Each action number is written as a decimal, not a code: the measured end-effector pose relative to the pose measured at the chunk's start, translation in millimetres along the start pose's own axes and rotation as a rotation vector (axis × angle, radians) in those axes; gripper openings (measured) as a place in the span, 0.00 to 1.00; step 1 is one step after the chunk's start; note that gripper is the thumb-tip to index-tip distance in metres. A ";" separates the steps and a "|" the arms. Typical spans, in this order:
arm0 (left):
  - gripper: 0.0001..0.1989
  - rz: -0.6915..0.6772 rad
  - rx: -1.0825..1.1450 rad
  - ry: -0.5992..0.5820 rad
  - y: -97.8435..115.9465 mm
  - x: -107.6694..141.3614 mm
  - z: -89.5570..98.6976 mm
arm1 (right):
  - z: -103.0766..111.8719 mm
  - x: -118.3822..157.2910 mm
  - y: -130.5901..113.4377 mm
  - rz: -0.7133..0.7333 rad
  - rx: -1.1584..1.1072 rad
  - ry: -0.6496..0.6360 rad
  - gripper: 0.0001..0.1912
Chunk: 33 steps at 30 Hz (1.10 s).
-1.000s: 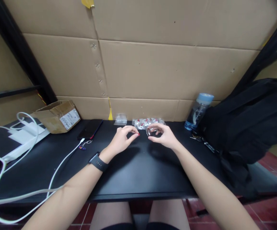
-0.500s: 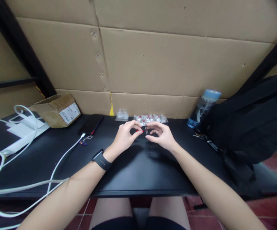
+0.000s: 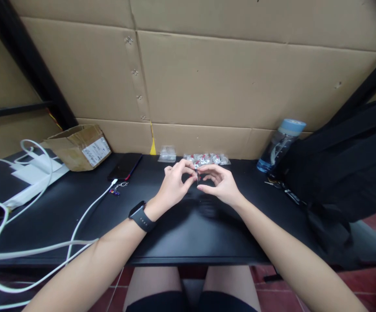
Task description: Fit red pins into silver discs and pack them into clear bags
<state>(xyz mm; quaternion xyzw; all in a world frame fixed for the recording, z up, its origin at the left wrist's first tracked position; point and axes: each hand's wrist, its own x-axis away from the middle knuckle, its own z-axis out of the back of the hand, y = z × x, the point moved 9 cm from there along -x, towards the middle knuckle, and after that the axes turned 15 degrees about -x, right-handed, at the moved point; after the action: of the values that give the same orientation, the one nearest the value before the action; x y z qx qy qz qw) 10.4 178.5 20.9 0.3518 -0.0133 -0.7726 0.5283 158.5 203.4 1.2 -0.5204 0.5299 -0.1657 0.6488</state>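
Above the black table (image 3: 175, 242), my two hands meet near the middle. My right hand (image 3: 223, 185) is closed, thumb and fingers gripping the edges of a small thin flat piece (image 3: 197, 178) seen nearly edge-on. My left hand (image 3: 174, 185), with a dark watch on its wrist, pinches a small red piece against the flat piece's left side; fingertips hide most of it. A little red shows beside the flat piece. What kind of things these are cannot be made out. Just behind the hands lies a clear plastic pack (image 3: 206, 159) of several silvery round items with red parts.
A small clear bag (image 3: 167, 154) lies near the cardboard wall (image 3: 197, 91). To the left are a phone (image 3: 125, 166), an open cardboard box (image 3: 80, 147) and looping white cables (image 3: 82, 203). A water bottle (image 3: 277, 147) and a black backpack (image 3: 347, 169) stand right.
My left hand has moved right, bringing the red piece from a small gap away up to the flat piece. My right hand keeps its grip. The camera view has shifted slightly.
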 end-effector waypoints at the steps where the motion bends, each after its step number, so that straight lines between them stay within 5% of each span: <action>1: 0.12 0.002 -0.009 0.011 0.1 0.3 0.4 | -0.2 -0.1 0.2 -0.003 0.002 0.000 0.27; 11: 0.11 -0.049 -0.185 0.190 9.0 5.5 12.6 | 1.7 -1.8 9.7 -0.134 -0.058 0.032 0.16; 23: 0.07 -0.060 -0.099 0.264 14.1 6.6 21.2 | -5.3 -2.9 -9.2 0.030 0.320 -0.100 0.13; 33: 0.29 -0.090 -0.056 -0.185 3.9 1.2 -24.3 | -10.3 -2.9 -20.1 0.122 0.557 -0.172 0.08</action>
<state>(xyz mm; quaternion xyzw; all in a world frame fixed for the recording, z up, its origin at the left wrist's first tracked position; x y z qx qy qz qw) 26.8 184.3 3.5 0.2644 -0.0244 -0.8249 0.4990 155.3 192.4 20.8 -0.3015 0.4374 -0.2208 0.8179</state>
